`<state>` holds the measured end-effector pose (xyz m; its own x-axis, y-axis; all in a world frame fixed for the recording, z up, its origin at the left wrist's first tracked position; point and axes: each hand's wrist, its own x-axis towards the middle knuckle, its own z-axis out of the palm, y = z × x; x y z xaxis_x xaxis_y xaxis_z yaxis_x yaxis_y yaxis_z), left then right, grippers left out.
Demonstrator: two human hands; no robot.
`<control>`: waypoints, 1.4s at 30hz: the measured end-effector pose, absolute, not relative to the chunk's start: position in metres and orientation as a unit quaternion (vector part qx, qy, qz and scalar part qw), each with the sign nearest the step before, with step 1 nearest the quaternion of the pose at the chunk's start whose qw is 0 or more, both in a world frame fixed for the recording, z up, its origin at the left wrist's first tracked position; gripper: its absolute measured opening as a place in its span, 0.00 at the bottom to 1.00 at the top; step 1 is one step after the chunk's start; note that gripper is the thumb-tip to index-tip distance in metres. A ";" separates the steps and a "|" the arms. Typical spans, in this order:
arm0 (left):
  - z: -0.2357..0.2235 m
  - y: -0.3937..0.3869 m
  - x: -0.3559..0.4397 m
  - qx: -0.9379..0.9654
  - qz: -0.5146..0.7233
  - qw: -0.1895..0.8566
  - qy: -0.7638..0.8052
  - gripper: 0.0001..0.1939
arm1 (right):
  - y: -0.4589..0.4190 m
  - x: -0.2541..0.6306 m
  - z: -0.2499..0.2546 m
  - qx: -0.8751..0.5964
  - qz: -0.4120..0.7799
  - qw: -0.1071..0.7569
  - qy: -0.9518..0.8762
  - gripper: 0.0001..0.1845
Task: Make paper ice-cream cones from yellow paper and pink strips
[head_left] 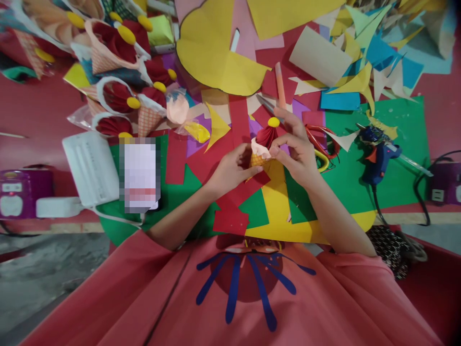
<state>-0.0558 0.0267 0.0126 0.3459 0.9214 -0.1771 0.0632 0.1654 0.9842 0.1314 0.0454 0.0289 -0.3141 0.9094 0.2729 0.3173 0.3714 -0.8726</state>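
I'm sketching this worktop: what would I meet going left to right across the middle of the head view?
Purple box, white power bank, phone, left hand, small cone, right hand, yellow handle, glue gun, second purple box.

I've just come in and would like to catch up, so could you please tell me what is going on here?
A person is holding a small cone with a dark red filling and a yellow ball on top, the left hand at its side and the right hand at its upper edge. Similar cones are grouped at the upper left. A glue gun lies to the right on a green sheet.
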 end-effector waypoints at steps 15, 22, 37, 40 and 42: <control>0.010 0.027 -0.057 0.468 0.335 0.707 0.411 0.25 | 0.046 0.131 0.029 -0.461 0.306 0.455 -0.698 0.10; 0.006 0.028 -0.057 0.473 0.334 0.704 0.411 0.23 | 0.045 0.129 0.029 -0.450 0.327 0.412 -0.721 0.10; 0.008 0.027 -0.056 0.489 0.326 0.691 0.422 0.25 | 0.047 0.128 0.027 -0.448 0.343 0.477 -0.673 0.14; 0.010 0.028 -0.057 0.455 0.335 0.714 0.413 0.27 | 0.045 0.130 0.029 -0.453 0.319 0.514 -0.654 0.17; 0.011 0.029 -0.058 0.447 0.346 0.717 0.408 0.28 | 0.042 0.131 0.030 -0.450 0.301 0.509 -0.669 0.18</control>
